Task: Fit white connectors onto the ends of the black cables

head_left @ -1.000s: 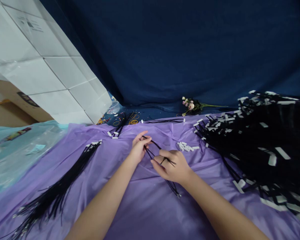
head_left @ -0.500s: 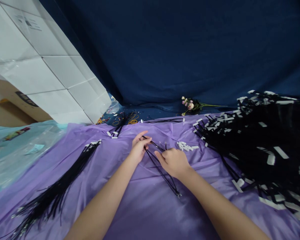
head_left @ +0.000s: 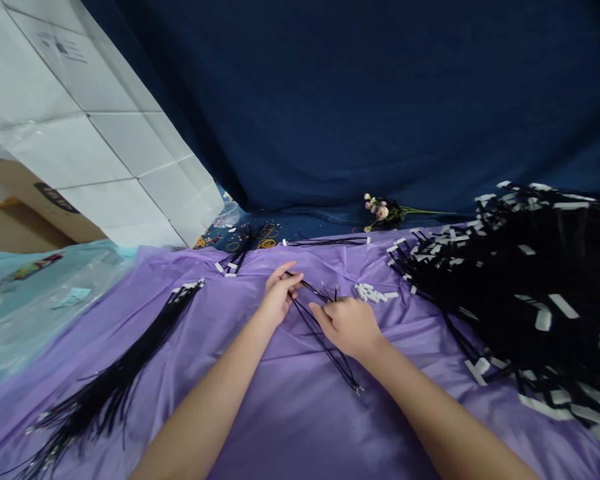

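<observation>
Thin black cords (head_left: 326,349) with small metal-looking ends stretch between my two hands and hang down over the purple cloth. My left hand (head_left: 281,293) pinches them near one end, its thumb pressed against the fingers. My right hand (head_left: 349,325) is closed on the same cords a little to the right, and short ends poke up above its knuckles. Its fingertips are hidden from me. Just behind the right hand lie several small white tags (head_left: 373,293). To the left rests a long bundle of black cords (head_left: 145,353) with white tags at its upper end.
A large heap of white-tagged black cords (head_left: 500,287) covers the right side of the purple cloth (head_left: 290,427). Toward the back lie loose cords (head_left: 327,241) and an artificial flower stem (head_left: 381,212). White boxes (head_left: 115,153) stand at the left; a dark blue curtain (head_left: 360,100) hangs behind.
Both hands stay almost in place on the cords. The short cord ends above my right hand have shifted slightly.
</observation>
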Motion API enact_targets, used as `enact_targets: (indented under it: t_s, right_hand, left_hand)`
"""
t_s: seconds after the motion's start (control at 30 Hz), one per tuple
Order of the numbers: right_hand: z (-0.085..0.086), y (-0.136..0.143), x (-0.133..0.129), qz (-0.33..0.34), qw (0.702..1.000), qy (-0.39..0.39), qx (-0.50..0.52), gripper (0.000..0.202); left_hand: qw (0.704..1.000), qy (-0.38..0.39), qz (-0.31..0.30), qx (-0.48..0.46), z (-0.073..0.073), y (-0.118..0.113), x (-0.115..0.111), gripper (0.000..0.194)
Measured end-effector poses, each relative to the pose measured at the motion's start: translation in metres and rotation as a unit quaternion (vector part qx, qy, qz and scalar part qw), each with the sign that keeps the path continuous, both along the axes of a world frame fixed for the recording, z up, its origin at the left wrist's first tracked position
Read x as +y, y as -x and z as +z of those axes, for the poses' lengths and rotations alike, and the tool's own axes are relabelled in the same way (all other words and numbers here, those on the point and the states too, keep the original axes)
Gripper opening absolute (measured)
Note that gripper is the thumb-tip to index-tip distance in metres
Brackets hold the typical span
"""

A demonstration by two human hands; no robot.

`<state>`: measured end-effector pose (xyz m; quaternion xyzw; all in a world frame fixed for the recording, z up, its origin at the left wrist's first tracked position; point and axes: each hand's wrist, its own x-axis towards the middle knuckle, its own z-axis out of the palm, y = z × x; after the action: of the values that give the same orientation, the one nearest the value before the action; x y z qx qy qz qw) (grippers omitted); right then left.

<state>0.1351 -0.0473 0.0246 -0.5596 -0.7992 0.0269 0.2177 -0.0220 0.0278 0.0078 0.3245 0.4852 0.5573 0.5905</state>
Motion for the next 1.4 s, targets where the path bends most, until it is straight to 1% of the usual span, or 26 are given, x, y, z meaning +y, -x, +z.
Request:
enact_targets:
  t_s: [0.03,0.1,0.2,0.27,0.37,0.47,0.57,0.67,0.73,0.77,0.83,0.9,0.97,1.03,1.13,1.2,1.3,1.4]
  right_hand:
    - [0.000,-0.001,0.000,0.018,0.999,-0.023,0.012,0.050]
    - [0.001,-0.004,0.000,0.081,0.993,-0.073,0.045,0.044]
    - [0.003,-0.007,-0.001,0.179,0.969,-0.141,0.097,0.034]
    - [0.002,-0.008,-0.002,0.214,0.956,-0.171,0.106,0.029]
    - [-0.002,-0.008,-0.001,0.244,0.949,-0.181,0.079,0.025]
    - [-0.005,-0.010,0.002,0.268,0.948,-0.167,0.050,0.022]
    - [-0.005,-0.014,0.005,0.268,0.953,-0.135,0.036,0.021]
    - [-0.003,-0.018,0.008,0.265,0.951,-0.152,0.054,0.022]
    - [-0.002,-0.020,0.010,0.252,0.950,-0.175,0.065,0.022]
    - [-0.002,-0.021,0.011,0.235,0.953,-0.179,0.064,0.022]
    - [-0.001,-0.023,0.013,0.163,0.971,-0.169,0.048,0.022]
    - [-0.001,-0.027,0.015,0.058,0.990,-0.126,0.018,0.023]
    - [0.000,-0.032,0.019,-0.036,0.997,-0.064,-0.013,0.022]
    - [0.000,-0.037,0.023,-0.091,0.995,-0.003,-0.033,0.022]
    - [-0.002,-0.043,0.029,-0.135,0.988,0.064,-0.038,0.024]
    - [-0.004,-0.045,0.031,-0.150,0.984,0.092,-0.036,0.025]
    - [-0.006,-0.045,0.033,-0.157,0.980,0.113,-0.038,0.025]
    - [-0.008,-0.045,0.034,-0.160,0.979,0.120,-0.043,0.025]
  left_hand:
    - [1.000,0.008,0.002,-0.013,0.000,0.001,0.001,0.059]
    - [0.997,0.033,0.009,-0.066,0.001,0.005,0.005,0.054]
    - [0.987,0.067,0.025,-0.147,0.002,0.011,0.009,0.034]
    - [0.983,0.075,0.031,-0.167,0.003,0.014,0.010,0.026]
    - [0.980,0.076,0.028,-0.179,0.006,0.016,0.009,0.020]
    - [0.977,0.078,0.015,-0.199,0.008,0.018,0.007,0.015]
    - [0.969,0.072,-0.007,-0.234,0.009,0.019,0.005,0.013]
    - [0.966,0.052,-0.019,-0.254,0.007,0.020,0.004,0.013]
    - [0.968,0.048,-0.020,-0.247,0.006,0.019,0.003,0.012]
    - [0.969,0.049,-0.020,-0.242,0.006,0.019,0.003,0.012]
    - [0.972,0.052,-0.019,-0.228,0.006,0.017,0.002,0.012]
    - [0.977,0.048,-0.014,-0.209,0.006,0.016,0.002,0.012]
    - [0.981,0.044,-0.008,-0.190,0.005,0.014,0.002,0.016]
    - [0.985,0.035,-0.008,-0.167,0.003,0.014,0.002,0.023]
    - [0.992,0.020,-0.016,-0.121,-0.002,0.012,0.004,0.032]
    - [0.995,0.010,-0.030,-0.092,-0.005,0.010,0.005,0.037]
    - [0.997,-0.012,-0.054,-0.052,-0.007,0.007,0.004,0.041]
    - [0.998,-0.036,-0.060,0.000,-0.006,0.003,0.000,0.045]
